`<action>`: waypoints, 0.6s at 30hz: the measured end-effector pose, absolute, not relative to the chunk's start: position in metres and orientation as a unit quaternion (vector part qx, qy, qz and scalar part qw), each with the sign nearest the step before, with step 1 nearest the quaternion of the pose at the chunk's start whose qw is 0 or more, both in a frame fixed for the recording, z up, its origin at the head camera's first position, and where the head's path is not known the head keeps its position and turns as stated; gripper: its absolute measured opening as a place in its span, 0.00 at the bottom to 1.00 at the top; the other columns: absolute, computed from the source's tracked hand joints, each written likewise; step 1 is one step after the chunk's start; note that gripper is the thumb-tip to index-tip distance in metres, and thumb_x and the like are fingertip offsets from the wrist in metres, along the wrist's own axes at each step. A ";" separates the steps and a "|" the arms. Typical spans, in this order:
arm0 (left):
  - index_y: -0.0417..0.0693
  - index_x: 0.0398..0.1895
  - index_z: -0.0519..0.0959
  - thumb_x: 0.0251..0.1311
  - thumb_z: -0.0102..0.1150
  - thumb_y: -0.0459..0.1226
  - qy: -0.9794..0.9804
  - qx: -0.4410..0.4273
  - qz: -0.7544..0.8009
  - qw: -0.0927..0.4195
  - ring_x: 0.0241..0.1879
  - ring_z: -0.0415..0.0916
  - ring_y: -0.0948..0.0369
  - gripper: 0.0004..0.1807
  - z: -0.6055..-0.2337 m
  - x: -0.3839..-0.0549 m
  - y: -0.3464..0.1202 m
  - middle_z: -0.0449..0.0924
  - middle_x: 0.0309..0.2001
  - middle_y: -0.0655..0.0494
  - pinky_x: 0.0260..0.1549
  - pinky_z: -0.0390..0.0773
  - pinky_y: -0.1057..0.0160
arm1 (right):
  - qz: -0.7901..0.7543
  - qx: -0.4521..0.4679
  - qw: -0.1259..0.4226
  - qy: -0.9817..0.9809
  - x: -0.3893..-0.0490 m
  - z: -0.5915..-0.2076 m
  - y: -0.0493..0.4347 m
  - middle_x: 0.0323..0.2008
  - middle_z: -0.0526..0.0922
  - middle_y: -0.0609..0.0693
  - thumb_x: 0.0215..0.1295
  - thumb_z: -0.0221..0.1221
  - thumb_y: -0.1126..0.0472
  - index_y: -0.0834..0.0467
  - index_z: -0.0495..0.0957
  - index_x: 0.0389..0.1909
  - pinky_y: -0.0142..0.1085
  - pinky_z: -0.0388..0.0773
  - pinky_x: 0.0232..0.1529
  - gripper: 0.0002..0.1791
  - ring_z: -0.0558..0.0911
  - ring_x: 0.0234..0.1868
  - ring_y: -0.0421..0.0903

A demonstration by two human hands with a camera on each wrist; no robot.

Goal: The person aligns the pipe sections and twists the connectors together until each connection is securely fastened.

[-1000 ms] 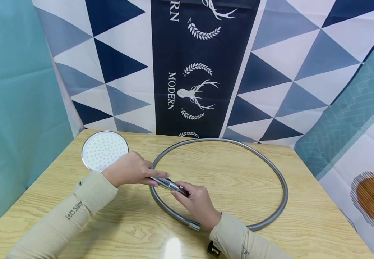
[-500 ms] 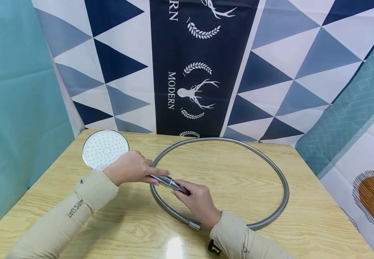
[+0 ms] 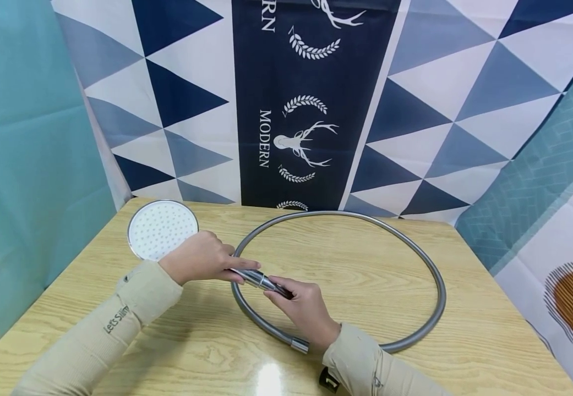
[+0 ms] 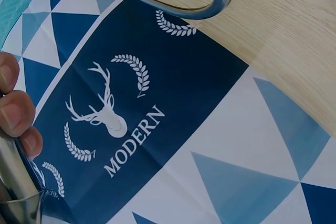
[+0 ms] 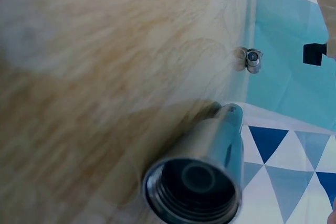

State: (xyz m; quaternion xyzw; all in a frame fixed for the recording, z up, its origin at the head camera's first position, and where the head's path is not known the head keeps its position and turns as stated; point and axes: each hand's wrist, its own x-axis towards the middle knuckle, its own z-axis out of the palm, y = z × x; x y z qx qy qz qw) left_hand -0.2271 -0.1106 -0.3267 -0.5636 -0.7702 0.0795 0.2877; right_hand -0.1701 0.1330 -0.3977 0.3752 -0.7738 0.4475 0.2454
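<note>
A white-faced round shower head (image 3: 162,230) lies at the left of the table. My left hand (image 3: 201,258) holds a chrome tube (image 3: 249,277) with its index finger stretched along the top, covering where the tube meets the head. Close against the tube's lower right end, my right hand (image 3: 311,311) pinches a chrome connector (image 3: 268,285) between thumb and fingers. A grey shower hose (image 3: 435,286) loops across the table and passes behind the right sleeve. Its free end nut (image 3: 299,345) lies below the hands; in the right wrist view this nut (image 5: 194,190) shows an open threaded mouth.
The wooden table (image 3: 207,352) ends at a patterned cloth (image 3: 293,110) behind and a teal cloth (image 3: 28,154) at left. A small shiny metal fitting (image 5: 253,60) appears far off in the right wrist view. A black wrist device (image 3: 328,379) sits by the right sleeve.
Both hands keep their grips on the tube and connector and stay almost in place. Shower head and hose lie as before; the head view shifts slightly.
</note>
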 end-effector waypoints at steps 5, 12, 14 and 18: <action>0.68 0.52 0.81 0.61 0.53 0.59 -0.772 -0.560 0.084 0.289 0.10 0.54 0.68 0.19 -0.327 -0.227 -0.110 0.68 0.13 0.63 0.11 0.58 0.72 | 0.460 0.370 0.225 -0.776 -0.171 -0.398 0.134 0.28 0.85 0.56 0.55 0.66 0.72 0.70 0.82 0.42 0.24 0.72 0.19 0.13 0.75 0.22 0.32; 0.69 0.52 0.81 0.58 0.57 0.59 -0.775 -0.555 0.089 0.288 0.10 0.54 0.68 0.20 -0.326 -0.226 -0.111 0.68 0.13 0.63 0.11 0.58 0.72 | 0.452 0.374 0.220 -0.780 -0.171 -0.395 0.133 0.25 0.84 0.54 0.55 0.66 0.71 0.70 0.82 0.42 0.23 0.70 0.17 0.13 0.72 0.20 0.30; 0.69 0.52 0.81 0.58 0.58 0.59 -0.776 -0.554 0.090 0.287 0.10 0.54 0.68 0.20 -0.326 -0.226 -0.111 0.68 0.13 0.63 0.11 0.58 0.72 | 0.451 0.373 0.216 -0.781 -0.171 -0.395 0.133 0.24 0.84 0.53 0.55 0.66 0.71 0.70 0.82 0.42 0.23 0.69 0.16 0.12 0.71 0.20 0.29; 0.69 0.53 0.80 0.58 0.58 0.58 -0.776 -0.557 0.087 0.284 0.11 0.53 0.68 0.20 -0.327 -0.226 -0.111 0.68 0.13 0.63 0.11 0.58 0.73 | 0.446 0.371 0.209 -0.787 -0.171 -0.396 0.133 0.20 0.80 0.49 0.57 0.65 0.71 0.70 0.82 0.41 0.23 0.66 0.15 0.11 0.67 0.18 0.28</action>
